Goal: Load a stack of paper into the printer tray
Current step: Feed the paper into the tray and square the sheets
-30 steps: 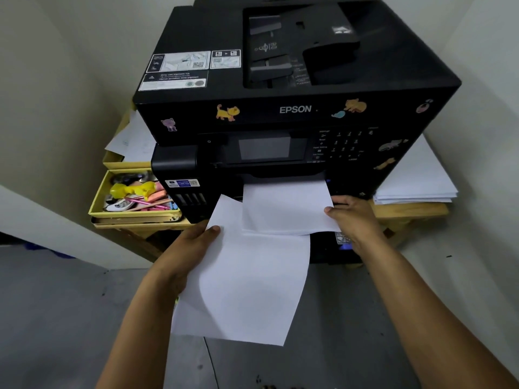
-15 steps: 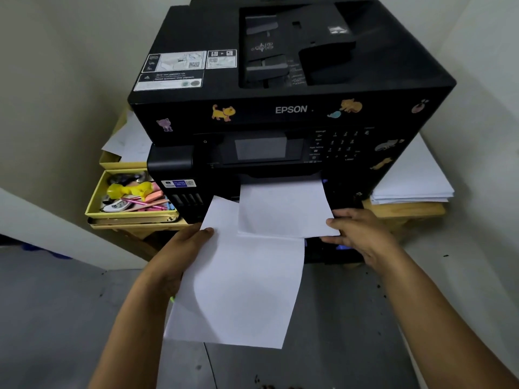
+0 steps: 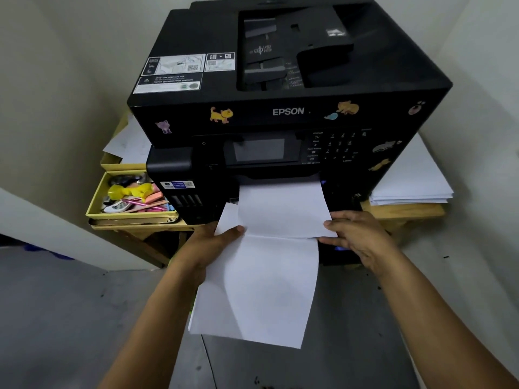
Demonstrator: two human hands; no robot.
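Note:
A black Epson printer [image 3: 280, 80] stands on a wooden table [image 3: 404, 213]. A white upper sheet [image 3: 280, 211] sticks out of its front slot. My left hand [image 3: 213, 242] holds a thin stack of white paper [image 3: 261, 290] by its far left corner, thumb on top, and the stack hangs down toward me below the slot. My right hand [image 3: 362, 237] pinches the upper sheet's near right corner, thumb above and fingers curled under. A dark tray front [image 3: 337, 255] shows just beneath that hand; most of it is hidden by the paper.
A pile of white paper [image 3: 412, 181] lies on the table right of the printer. Left of it a yellow drawer [image 3: 95, 200] stands pulled out, full of small stationery, with loose sheets [image 3: 129, 141] above. Walls close in on both sides; a grey floor [image 3: 70, 318] lies below.
My right hand slid toward me along the right edge of the upper sheet to its near corner. My left hand with the stack stayed nearly in place.

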